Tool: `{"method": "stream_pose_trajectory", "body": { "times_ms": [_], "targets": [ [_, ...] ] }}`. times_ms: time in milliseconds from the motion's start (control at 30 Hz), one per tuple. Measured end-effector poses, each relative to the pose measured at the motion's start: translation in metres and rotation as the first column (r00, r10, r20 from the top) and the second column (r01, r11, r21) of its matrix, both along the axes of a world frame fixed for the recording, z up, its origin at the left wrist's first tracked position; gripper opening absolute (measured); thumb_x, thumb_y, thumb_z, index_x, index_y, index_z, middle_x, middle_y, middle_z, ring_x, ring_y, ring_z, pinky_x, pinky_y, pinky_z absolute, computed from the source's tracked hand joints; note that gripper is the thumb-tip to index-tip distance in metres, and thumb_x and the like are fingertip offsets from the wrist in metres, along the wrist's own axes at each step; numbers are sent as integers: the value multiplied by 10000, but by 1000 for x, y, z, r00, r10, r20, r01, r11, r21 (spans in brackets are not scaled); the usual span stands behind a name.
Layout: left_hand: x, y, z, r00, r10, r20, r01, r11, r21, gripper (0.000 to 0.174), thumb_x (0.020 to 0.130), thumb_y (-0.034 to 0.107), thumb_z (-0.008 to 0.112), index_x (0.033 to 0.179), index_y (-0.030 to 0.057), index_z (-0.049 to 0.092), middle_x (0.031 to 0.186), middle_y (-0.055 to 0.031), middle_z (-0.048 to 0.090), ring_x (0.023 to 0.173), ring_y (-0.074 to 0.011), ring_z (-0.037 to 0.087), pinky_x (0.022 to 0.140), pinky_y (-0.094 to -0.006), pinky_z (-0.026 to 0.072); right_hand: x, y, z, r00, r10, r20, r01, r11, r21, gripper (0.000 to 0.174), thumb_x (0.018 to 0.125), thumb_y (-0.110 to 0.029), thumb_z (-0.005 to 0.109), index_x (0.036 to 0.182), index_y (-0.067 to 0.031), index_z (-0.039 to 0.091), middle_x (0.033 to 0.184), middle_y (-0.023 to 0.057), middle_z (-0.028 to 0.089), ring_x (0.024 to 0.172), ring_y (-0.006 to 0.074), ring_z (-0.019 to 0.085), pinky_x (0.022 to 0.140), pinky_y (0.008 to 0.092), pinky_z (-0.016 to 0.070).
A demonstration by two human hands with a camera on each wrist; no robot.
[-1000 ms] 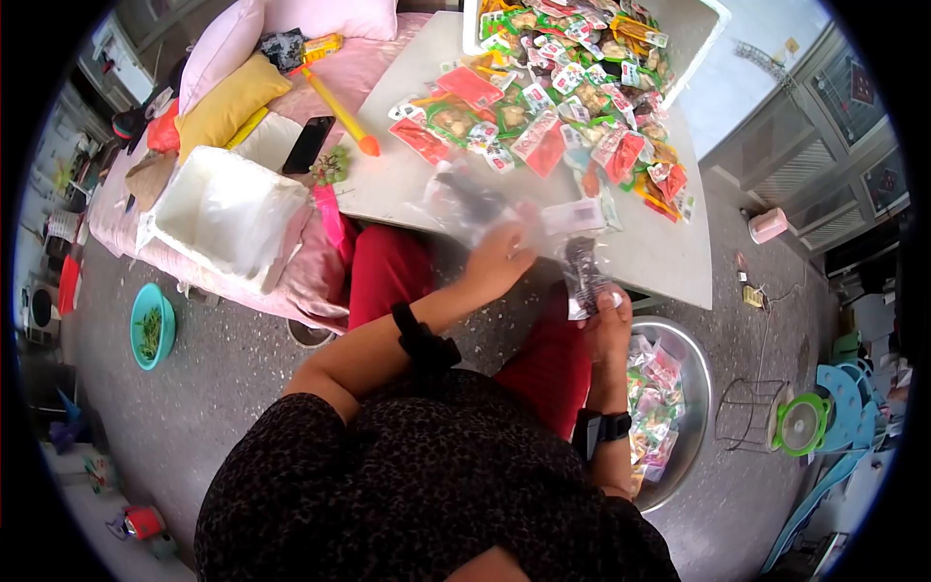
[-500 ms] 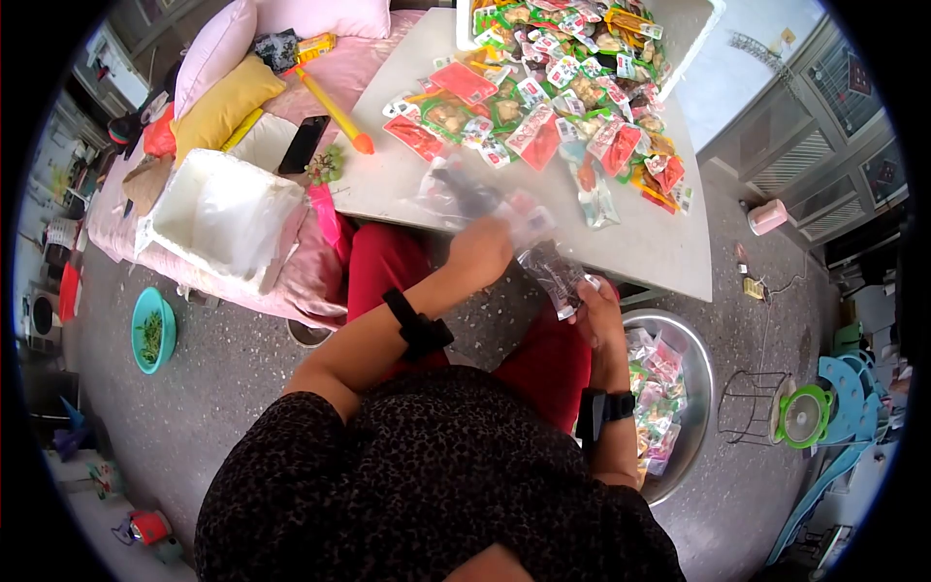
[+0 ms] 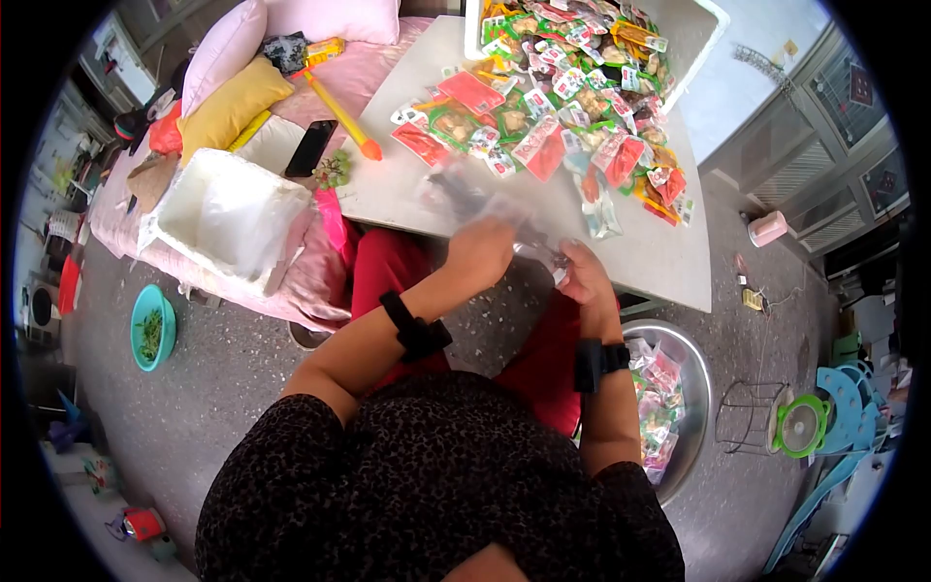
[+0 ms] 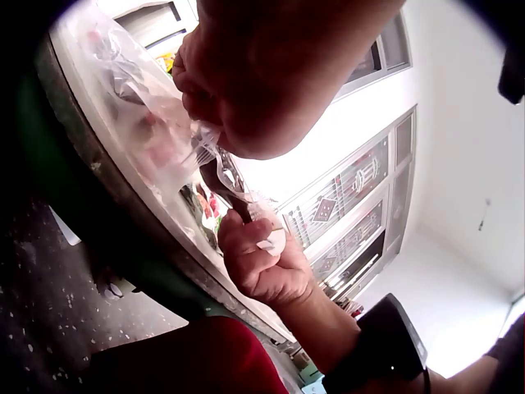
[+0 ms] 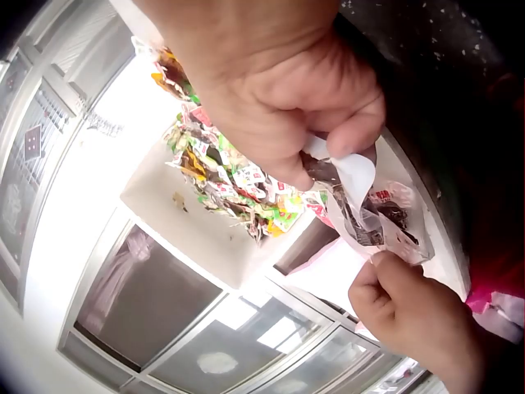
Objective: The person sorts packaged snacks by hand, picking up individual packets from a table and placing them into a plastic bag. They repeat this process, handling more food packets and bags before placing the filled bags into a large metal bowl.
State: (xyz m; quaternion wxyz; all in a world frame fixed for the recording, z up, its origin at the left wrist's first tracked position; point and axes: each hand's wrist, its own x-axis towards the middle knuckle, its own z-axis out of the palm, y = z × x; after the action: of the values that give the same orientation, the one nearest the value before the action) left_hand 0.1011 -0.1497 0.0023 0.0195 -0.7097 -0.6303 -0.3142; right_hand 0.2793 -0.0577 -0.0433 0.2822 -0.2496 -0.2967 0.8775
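My left hand (image 3: 482, 254) pinches the rim of a clear plastic bag (image 5: 402, 242) over the table's near edge. Dark contents show through the bag in the right wrist view. Beside it my right hand (image 3: 587, 274) holds a small clear packet (image 4: 232, 185) with dark filling and a white end. The packet's far end reaches the bag's mouth, between the two hands. In the right wrist view, the right hand's thumb and fingers (image 5: 354, 135) grip the packet's white end. Both hands are close together, and the left fingertips are partly hidden in the head view.
Colourful snack packets (image 3: 543, 131) are heaped on the table (image 3: 664, 257), spilling from a white foam box (image 3: 700, 48). A metal basin (image 3: 700, 388) with more packets stands at the right. An empty foam box (image 3: 179, 209), phone (image 3: 310, 147) and yellow-handled tool (image 3: 339, 112) lie left.
My right hand has brought the dark packet up and left to the bag's mouth. The left hand has shifted slightly left and still holds the bag.
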Motion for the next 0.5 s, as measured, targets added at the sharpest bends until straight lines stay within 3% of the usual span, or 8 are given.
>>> {"method": "stream_pose_trajectory", "body": {
  "times_ms": [67, 100, 200, 333, 433, 500],
  "targets": [
    [-2, 1, -3, 1000, 10, 21, -11, 999, 32, 118, 693, 109, 466, 801, 65, 482, 729, -122, 498, 667, -305, 503, 554, -403, 414, 4, -2, 1, 999, 24, -39, -26, 999, -26, 249, 740, -190, 565, 920, -34, 491, 783, 74, 555, 567, 133, 526, 436, 219, 430],
    [-2, 2, -4, 999, 15, 33, -16, 999, 46, 59, 695, 119, 476, 711, 63, 477, 697, -124, 482, 635, -310, 500, 532, -408, 412, 2, -5, 1, 998, 4, -63, -5, 1000, -22, 287, 739, -182, 571, 963, -31, 475, 804, 77, 560, 595, 143, 535, 480, 234, 443],
    [3, 0, -5, 999, -24, 45, 23, 1000, 9, 61, 699, 125, 472, 704, 64, 468, 707, -124, 484, 636, -314, 499, 530, -413, 409, -14, -19, 4, 993, -28, -114, 28, 1000, -2, 341, 752, -155, 560, 1045, -30, 438, 866, 85, 560, 694, 172, 556, 557, 273, 469],
    [9, -6, -13, 995, -83, 58, 81, 996, 32, 67, 695, 128, 480, 705, 62, 468, 699, -123, 478, 613, -315, 498, 516, -409, 405, -24, -8, -7, 957, 143, 253, -193, 964, 184, 219, 786, -144, 507, 967, -29, 461, 812, 60, 553, 694, 126, 549, 516, 240, 459],
    [9, -7, -14, 996, -66, 56, 66, 998, 8, 73, 687, 128, 489, 701, 61, 466, 689, -121, 474, 595, -313, 498, 505, -404, 405, -40, -22, 21, 989, -94, 115, 87, 994, 66, 177, 788, -146, 505, 925, -38, 480, 755, 32, 557, 620, 98, 537, 478, 207, 435],
    [7, -6, -11, 997, -51, 51, 50, 999, 20, 76, 680, 127, 496, 695, 60, 464, 681, -120, 471, 579, -313, 497, 493, -401, 404, -40, -20, 15, 993, -107, 51, 107, 994, 14, 151, 790, -141, 500, 905, -45, 490, 765, 30, 556, 609, 99, 534, 479, 203, 433]
  ]
}}
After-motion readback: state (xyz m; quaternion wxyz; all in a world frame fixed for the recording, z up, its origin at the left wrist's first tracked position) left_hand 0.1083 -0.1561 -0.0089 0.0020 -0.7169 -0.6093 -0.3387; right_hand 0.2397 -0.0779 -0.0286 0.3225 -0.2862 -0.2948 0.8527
